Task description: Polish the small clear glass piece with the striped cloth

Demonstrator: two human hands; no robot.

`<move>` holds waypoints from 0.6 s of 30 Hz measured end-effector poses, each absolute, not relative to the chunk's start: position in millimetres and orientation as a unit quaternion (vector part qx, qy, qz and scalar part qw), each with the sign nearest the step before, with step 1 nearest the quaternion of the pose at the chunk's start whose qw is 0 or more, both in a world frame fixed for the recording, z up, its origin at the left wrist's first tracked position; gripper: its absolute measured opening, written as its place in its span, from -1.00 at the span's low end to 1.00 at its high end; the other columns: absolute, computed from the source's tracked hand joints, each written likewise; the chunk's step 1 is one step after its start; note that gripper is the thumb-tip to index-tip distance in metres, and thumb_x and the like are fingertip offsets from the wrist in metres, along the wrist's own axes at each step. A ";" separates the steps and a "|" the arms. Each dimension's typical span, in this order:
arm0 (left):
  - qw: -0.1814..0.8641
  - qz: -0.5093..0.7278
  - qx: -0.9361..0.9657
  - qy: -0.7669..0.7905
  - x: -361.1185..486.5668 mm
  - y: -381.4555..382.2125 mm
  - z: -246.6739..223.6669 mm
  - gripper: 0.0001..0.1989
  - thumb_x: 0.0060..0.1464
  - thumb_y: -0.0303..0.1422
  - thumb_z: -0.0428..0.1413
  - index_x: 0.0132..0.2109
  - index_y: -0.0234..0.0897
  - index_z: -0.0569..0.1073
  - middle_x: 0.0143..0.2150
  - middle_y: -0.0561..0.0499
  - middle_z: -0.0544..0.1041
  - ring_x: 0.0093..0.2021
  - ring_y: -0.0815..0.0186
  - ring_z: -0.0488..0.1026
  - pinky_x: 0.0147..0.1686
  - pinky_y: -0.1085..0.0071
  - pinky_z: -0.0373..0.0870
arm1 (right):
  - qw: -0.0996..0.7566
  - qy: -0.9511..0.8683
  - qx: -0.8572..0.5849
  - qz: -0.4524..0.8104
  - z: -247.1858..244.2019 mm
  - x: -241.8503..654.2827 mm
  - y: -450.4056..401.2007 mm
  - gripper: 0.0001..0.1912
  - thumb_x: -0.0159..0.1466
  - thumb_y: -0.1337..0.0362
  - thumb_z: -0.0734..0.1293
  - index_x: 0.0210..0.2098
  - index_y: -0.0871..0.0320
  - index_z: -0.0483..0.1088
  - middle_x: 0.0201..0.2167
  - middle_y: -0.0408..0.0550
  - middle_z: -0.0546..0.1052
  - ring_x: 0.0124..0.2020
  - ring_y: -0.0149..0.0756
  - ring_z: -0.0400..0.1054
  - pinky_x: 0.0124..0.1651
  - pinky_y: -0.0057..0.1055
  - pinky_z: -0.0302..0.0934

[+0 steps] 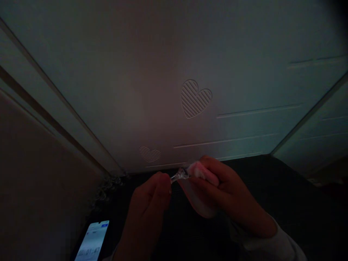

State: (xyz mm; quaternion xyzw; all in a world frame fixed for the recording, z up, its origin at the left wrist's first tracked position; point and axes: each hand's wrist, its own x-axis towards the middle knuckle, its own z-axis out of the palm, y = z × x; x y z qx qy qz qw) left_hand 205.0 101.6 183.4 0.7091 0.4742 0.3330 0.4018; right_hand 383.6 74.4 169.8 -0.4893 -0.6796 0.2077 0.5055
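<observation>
Low in the middle of the dim head view, my left hand (152, 199) is closed, its thumb and fingers pinching the end of a thin, shiny, clear strip (179, 175) that looks like plastic. My right hand (231, 192) grips a soft pink-and-white piece (201, 171) between thumb and fingers. The strip runs from my left fingertips up to this piece; whether the two are joined I cannot tell. Below my right fingers hangs a pale rounded flap (199, 203) with a pinkish edge, partly covered by the hand. Poor light hides finer detail.
A lit phone (92, 241) showing a timer lies at the lower left. Ahead stands a pale panel (136, 90) with grooves and a striped heart (194, 98) pressed into it. A dark surface (179, 232) is under my hands. Small shiny clutter (106, 186) sits by the left corner.
</observation>
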 end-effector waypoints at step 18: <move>0.415 0.327 0.714 0.459 204.7 100.1 183.3 -0.50 0.20 0.05 -0.20 -0.52 -0.18 0.22 -0.58 0.13 0.19 -0.53 0.33 0.16 -0.54 0.40 0.11 | 0.521 -0.654 -0.502 0.219 168.2 380.9 74.4 -0.83 0.24 0.33 0.30 -0.48 0.13 0.26 -0.54 -0.23 0.27 -0.50 -0.40 0.17 -0.45 -0.45 0.06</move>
